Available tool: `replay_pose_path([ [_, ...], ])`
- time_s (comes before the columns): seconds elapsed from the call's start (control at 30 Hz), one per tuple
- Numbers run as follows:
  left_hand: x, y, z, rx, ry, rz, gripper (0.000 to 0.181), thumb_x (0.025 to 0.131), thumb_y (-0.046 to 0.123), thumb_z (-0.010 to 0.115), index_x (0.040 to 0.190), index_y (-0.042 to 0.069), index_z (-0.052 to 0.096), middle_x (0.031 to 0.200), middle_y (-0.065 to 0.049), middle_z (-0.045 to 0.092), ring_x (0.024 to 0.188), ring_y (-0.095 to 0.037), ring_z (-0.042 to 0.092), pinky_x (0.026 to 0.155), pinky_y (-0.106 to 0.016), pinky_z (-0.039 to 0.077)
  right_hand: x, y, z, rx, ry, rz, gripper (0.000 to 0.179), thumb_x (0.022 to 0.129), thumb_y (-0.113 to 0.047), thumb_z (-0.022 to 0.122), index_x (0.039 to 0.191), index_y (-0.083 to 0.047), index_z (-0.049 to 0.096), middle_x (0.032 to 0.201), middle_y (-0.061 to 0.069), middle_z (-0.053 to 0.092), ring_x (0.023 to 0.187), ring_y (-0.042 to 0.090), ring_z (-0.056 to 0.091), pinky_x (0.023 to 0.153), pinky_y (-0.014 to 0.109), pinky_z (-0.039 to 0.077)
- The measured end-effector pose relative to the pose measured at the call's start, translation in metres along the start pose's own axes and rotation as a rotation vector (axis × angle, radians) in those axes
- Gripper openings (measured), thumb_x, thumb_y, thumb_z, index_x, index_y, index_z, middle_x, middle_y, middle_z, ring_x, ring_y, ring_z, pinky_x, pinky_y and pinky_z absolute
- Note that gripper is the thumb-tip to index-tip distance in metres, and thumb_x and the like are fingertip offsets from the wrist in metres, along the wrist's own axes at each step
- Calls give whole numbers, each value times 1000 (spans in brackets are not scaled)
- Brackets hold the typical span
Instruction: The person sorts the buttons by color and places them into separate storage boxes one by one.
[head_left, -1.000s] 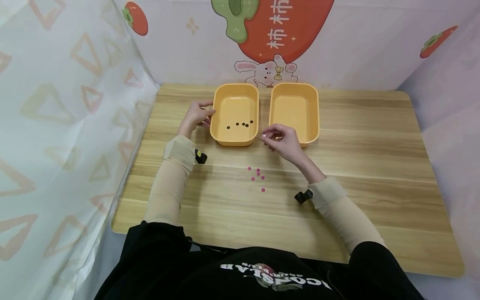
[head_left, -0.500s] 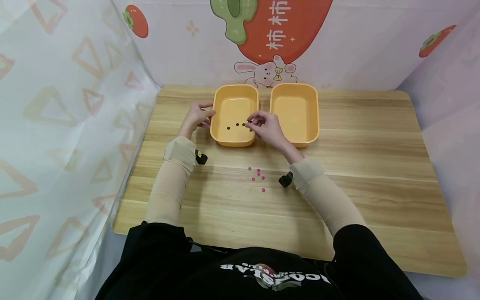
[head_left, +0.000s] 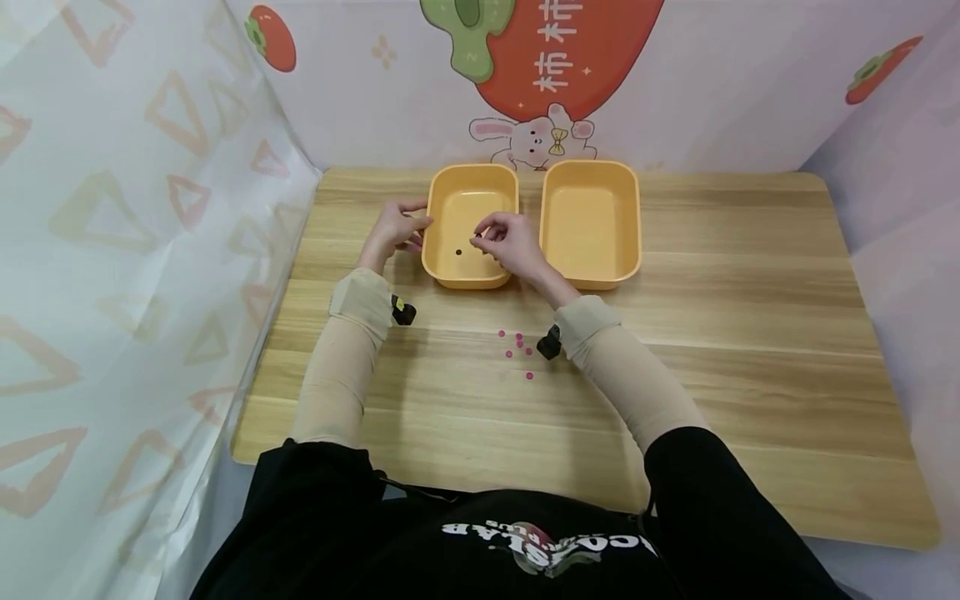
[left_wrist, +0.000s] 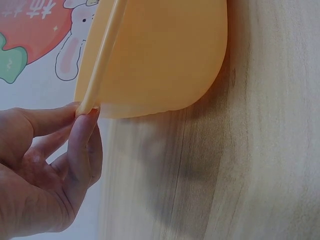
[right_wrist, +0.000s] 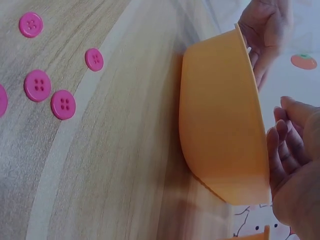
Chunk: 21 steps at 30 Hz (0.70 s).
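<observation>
My left hand (head_left: 392,229) pinches the left rim of the left yellow box (head_left: 471,277). In the left wrist view, thumb and fingers (left_wrist: 82,132) close round the rim of the box (left_wrist: 165,55). My right hand (head_left: 512,243) reaches over that box, thumb and index finger close together above its floor. Whether something sits between these fingertips cannot be made out; a dark spot shows there. A dark button (head_left: 459,252) lies inside the box, others partly hidden behind the hand. In the right wrist view, the right hand (right_wrist: 302,160) is beside the rim.
A second yellow box (head_left: 591,271) stands to the right. Several pink buttons (head_left: 529,376) lie scattered on the wooden table (head_left: 750,350) in front of the boxes, near the right wrist's black camera (head_left: 550,342). A printed cloth (head_left: 697,100) hangs behind the table.
My right hand has moved left, from the gap between the boxes to over the left box. A small pale spot seen earlier at its fingertips no longer shows. The left hand keeps its place.
</observation>
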<state>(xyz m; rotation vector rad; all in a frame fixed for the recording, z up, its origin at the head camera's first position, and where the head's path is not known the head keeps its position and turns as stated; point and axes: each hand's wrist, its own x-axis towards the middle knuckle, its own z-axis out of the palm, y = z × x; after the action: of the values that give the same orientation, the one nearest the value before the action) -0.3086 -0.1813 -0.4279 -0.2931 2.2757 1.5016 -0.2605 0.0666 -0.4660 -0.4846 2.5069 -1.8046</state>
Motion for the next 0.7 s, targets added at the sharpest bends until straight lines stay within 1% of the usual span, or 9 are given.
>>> replay_pose_path([
  [0.17,1,0,0,5,-1,-2,55,110,16,66,164,16,54,69,5,70,51,-9,66,55,-25,65,4,0,6,-139,-6,-11,16,102,-9,80,110,5,78,90,17,76,68,8,59,59,13,45],
  [0.23,2,0,0,5,-3,-10,55,110,16,67,164,16,54,69,5,70,52,-10,66,54,-25,64,5,1,9,-197,-10,-15,16,103,-11,79,111,3,78,93,18,77,74,12,60,63,15,45],
  [0.3,2,0,0,3,-4,-18,56,110,16,67,164,17,54,69,4,70,51,-10,67,54,-24,64,5,1,10,-227,-16,-8,16,105,-13,78,112,1,79,95,18,77,78,17,62,66,17,45],
  [0.4,3,0,1,2,-7,-23,56,110,16,67,164,17,53,68,4,70,51,-10,67,53,-24,64,5,2,11,-257,-34,-2,17,106,-14,76,114,0,79,97,17,76,84,21,63,69,20,46],
  [0.53,2,0,1,4,-7,-27,57,110,16,67,165,16,53,68,3,70,52,-11,67,53,-23,63,4,2,10,-278,-86,-10,19,105,-12,76,119,0,79,101,16,76,89,23,65,74,23,49],
  [0.6,2,1,0,2,-7,-30,57,110,16,67,165,15,52,68,3,70,52,-11,68,52,-23,63,3,1,9,-273,-110,-12,20,105,-10,76,123,0,79,103,16,77,91,24,66,75,24,51],
  [0.7,2,3,-2,-1,-5,-27,57,110,16,67,165,15,52,68,3,71,52,-11,68,54,-24,64,3,0,8,-248,-119,-20,24,105,-7,75,127,1,78,106,18,77,95,26,68,77,25,52],
])
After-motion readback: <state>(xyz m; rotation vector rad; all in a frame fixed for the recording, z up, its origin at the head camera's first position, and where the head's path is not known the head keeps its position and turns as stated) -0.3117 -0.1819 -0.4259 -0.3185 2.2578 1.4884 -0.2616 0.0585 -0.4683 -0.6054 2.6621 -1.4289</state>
